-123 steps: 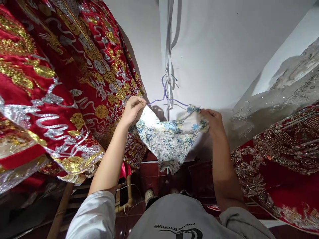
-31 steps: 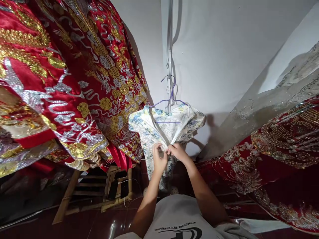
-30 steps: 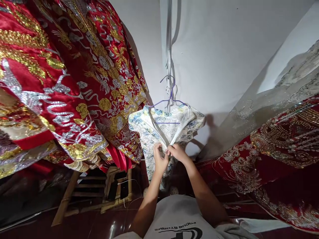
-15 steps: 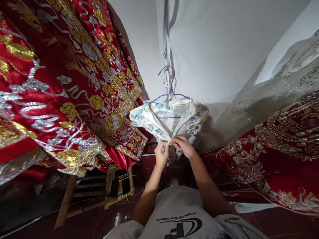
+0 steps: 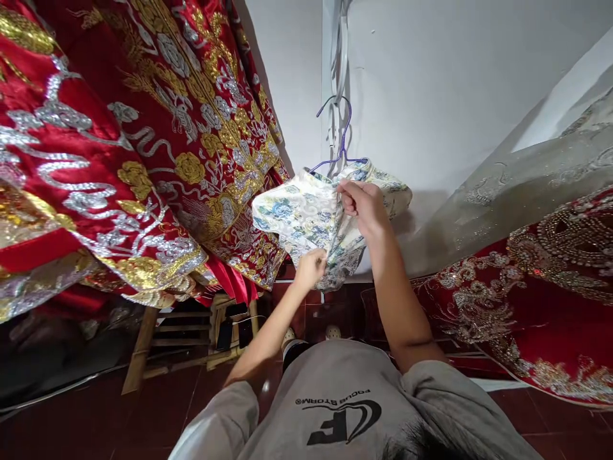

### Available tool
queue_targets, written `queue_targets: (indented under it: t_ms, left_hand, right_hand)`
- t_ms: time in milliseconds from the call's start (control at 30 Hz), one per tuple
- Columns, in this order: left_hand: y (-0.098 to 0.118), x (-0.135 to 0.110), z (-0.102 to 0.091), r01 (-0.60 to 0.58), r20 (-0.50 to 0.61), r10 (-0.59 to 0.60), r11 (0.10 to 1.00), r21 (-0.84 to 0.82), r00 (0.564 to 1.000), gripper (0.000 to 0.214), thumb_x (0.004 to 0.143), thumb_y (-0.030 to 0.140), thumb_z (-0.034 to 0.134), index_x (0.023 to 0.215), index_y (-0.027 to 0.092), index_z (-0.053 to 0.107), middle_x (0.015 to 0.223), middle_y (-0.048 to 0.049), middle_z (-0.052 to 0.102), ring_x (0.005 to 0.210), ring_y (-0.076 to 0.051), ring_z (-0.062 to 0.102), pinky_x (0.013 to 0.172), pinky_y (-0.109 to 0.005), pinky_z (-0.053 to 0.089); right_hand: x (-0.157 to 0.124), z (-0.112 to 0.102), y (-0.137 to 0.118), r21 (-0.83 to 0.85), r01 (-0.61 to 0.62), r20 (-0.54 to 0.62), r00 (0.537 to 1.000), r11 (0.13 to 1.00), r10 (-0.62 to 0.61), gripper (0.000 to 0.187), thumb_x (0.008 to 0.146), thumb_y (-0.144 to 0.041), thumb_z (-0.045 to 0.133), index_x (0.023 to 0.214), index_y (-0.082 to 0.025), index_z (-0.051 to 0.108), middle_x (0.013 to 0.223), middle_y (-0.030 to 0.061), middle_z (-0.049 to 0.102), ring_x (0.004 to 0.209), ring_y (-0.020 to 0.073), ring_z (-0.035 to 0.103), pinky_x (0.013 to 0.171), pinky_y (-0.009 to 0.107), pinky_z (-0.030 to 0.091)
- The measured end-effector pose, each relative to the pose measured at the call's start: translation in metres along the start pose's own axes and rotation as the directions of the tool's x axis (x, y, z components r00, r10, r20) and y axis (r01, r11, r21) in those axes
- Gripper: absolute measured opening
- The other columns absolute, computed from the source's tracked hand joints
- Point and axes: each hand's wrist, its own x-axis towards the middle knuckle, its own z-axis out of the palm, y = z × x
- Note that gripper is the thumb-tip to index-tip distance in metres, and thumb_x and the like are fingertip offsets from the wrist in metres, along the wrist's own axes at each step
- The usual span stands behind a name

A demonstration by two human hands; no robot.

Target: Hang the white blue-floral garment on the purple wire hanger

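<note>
A white floral dress (image 5: 297,207) with blue and yellow flowers hangs in front of me on a purple wire hanger (image 5: 343,137). Its front edges meet along a zipper line running up toward the collar. My right hand (image 5: 366,204) is closed near the neckline, fingertips pinched at the top of that line; the zipper pull itself is covered by the fingers. Lower down, my left hand (image 5: 311,267) pinches the fabric at the bottom of the line, holding it taut.
White straps (image 5: 341,57) on the wall carry the hanger. Red embroidered garments (image 5: 191,147) hang close at left; a beaded red gown (image 5: 565,306) and sheer pale fabric (image 5: 498,185) are at right. A wooden stand (image 5: 177,342) sits low at left on the tiled floor.
My right hand has risen from the bottom of the opening to the neckline. Behind it the open front has come together. My left hand keeps its pinch low on the dress.
</note>
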Motion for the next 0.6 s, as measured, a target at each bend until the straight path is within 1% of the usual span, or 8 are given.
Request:
queue_targets:
  t_ms: [33, 67, 167, 267, 367, 467, 567, 600]
  left_hand:
    - [0.008, 0.012, -0.015, -0.016, 0.028, 0.016, 1.0, 0.002, 0.999, 0.008, 0.086, 0.021, 0.065, 0.078, 0.021, 0.064, 0.078, -0.0045, 0.065, 0.076, -0.021, 0.061, 0.076, -0.034, 0.05]
    - [0.019, 0.025, -0.031, -0.06, -0.018, 0.059, 0.998, -0.023, 0.998, 0.007, 0.084, 0.022, 0.069, 0.091, 0.021, 0.068, 0.089, -0.0061, 0.069, 0.085, -0.022, 0.064, 0.081, -0.036, 0.052]
    - [0.063, 0.064, -0.073, -0.217, -0.198, 0.193, 0.971, -0.104, 0.961, 0.036, 0.091, 0.03, 0.067, 0.125, 0.022, 0.062, 0.108, -0.0076, 0.07, 0.097, -0.022, 0.065, 0.092, -0.038, 0.051]
    - [0.102, 0.091, -0.089, -0.286, -0.189, 0.277, 0.958, -0.022, 0.942, 0.023, 0.096, 0.036, 0.062, 0.111, 0.02, 0.068, 0.104, -0.0067, 0.071, 0.097, -0.022, 0.065, 0.093, -0.038, 0.049]
    - [0.121, 0.101, -0.087, -0.348, -0.144, 0.365, 0.928, 0.132, 0.92, 0.024, 0.1, 0.038, 0.056, 0.095, 0.019, 0.069, 0.096, -0.0064, 0.07, 0.094, -0.022, 0.064, 0.089, -0.037, 0.049]
    - [0.11, 0.101, -0.098, -0.349, -0.319, 0.387, 0.922, 0.171, 0.865, 0.024, 0.102, 0.038, 0.056, 0.095, 0.018, 0.067, 0.094, -0.0048, 0.069, 0.091, -0.018, 0.063, 0.086, -0.035, 0.048]
    - [0.069, 0.098, -0.132, -0.321, -0.639, 0.286, 0.945, 0.064, 0.715, 0.022, 0.104, 0.036, 0.054, 0.101, 0.016, 0.062, 0.098, -0.0024, 0.064, 0.095, -0.013, 0.059, 0.088, -0.035, 0.046]
    - [0.051, 0.096, -0.144, -0.33, -0.675, 0.235, 0.944, -0.013, 0.699, 0.023, 0.107, 0.034, 0.048, 0.101, 0.015, 0.059, 0.099, -0.0013, 0.062, 0.097, -0.011, 0.058, 0.09, -0.035, 0.044]
  right_hand:
    - [-0.003, 0.0, -0.002, -0.023, 0.015, 0.01, 1.0, 1.0, -0.015, 0.036, 0.09, -0.053, 0.068, 0.077, -0.019, 0.062, 0.058, -0.006, 0.041, 0.048, 0.0071, 0.034, 0.044, 0.023, 0.027]
    - [-0.006, 0.0, -0.004, -0.05, 0.028, 0.019, 0.999, 0.998, -0.027, 0.035, 0.092, -0.052, 0.066, 0.078, -0.02, 0.062, 0.058, -0.0057, 0.042, 0.049, 0.0075, 0.034, 0.045, 0.024, 0.027]
    - [-0.014, 0.002, -0.004, -0.132, 0.074, 0.03, 0.997, 0.988, -0.07, 0.032, 0.095, -0.047, 0.062, 0.079, -0.02, 0.063, 0.06, -0.0049, 0.043, 0.052, 0.0084, 0.036, 0.049, 0.024, 0.028]
    - [-0.014, 0.005, 0.003, -0.196, 0.144, 0.036, 0.989, 0.97, -0.14, 0.029, 0.096, -0.042, 0.059, 0.078, -0.02, 0.062, 0.061, -0.0045, 0.042, 0.056, 0.0097, 0.038, 0.053, 0.025, 0.029]
    - [-0.009, 0.002, 0.021, -0.293, 0.189, 0.011, 0.981, 0.937, -0.195, 0.026, 0.094, -0.039, 0.058, 0.076, -0.02, 0.06, 0.06, -0.004, 0.042, 0.058, 0.0114, 0.039, 0.055, 0.026, 0.028]
    - [-0.009, -0.007, 0.047, -0.41, 0.145, -0.006, 0.987, 0.901, -0.162, 0.029, 0.089, -0.036, 0.061, 0.065, -0.022, 0.052, 0.055, -0.005, 0.036, 0.056, 0.012, 0.034, 0.055, 0.028, 0.023]
    - [-0.026, -0.015, 0.072, -0.422, 0.045, 0.019, 0.999, 0.906, -0.041, 0.031, 0.084, -0.033, 0.061, 0.058, -0.022, 0.048, 0.052, -0.0056, 0.032, 0.053, 0.0115, 0.03, 0.055, 0.029, 0.021]
    - [-0.035, -0.016, 0.078, -0.387, 0.007, 0.04, 0.999, 0.922, 0.01, 0.029, 0.084, -0.033, 0.06, 0.06, -0.021, 0.051, 0.052, -0.0054, 0.034, 0.052, 0.0115, 0.031, 0.054, 0.029, 0.022]
